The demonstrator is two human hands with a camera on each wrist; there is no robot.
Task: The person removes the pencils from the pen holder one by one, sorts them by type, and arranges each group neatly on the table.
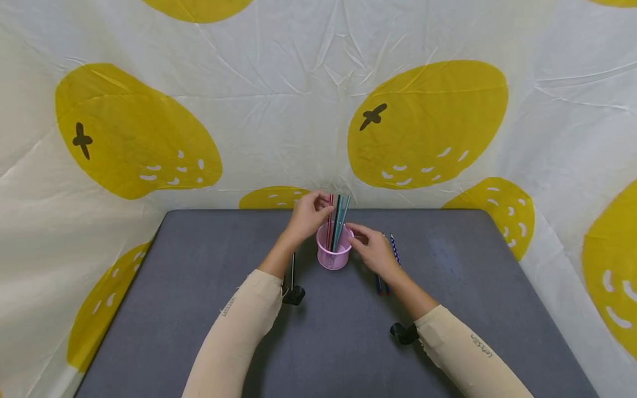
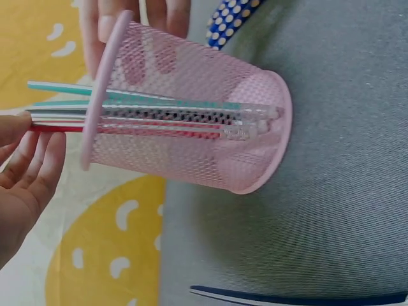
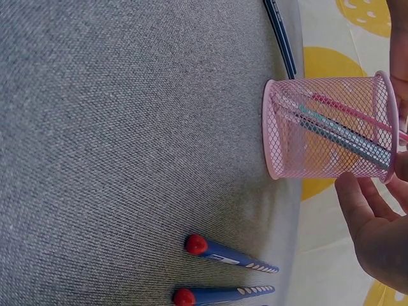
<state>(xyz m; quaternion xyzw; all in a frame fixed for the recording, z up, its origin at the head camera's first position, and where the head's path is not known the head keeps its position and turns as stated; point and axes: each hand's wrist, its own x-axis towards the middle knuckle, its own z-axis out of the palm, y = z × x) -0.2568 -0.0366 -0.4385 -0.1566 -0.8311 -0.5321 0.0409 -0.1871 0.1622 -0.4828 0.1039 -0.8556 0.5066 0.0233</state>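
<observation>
While the left hand (image 1: 309, 216) pinches a red pencil (image 2: 74, 129) in the pink mesh cup (image 1: 332, 262) on the surface (image 1: 348, 342), the right hand (image 1: 374, 251) grips the cup's rim; insertion appears underway, probably calling next for release.

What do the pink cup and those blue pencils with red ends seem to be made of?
Pink cup: probably coated metal, satin-looking, judging by its fine open mesh and smooth rim; plastic is possible. Blue pencils: likely wood, with smooth, pale-dotted paint, though no bare wood is clear.
</observation>
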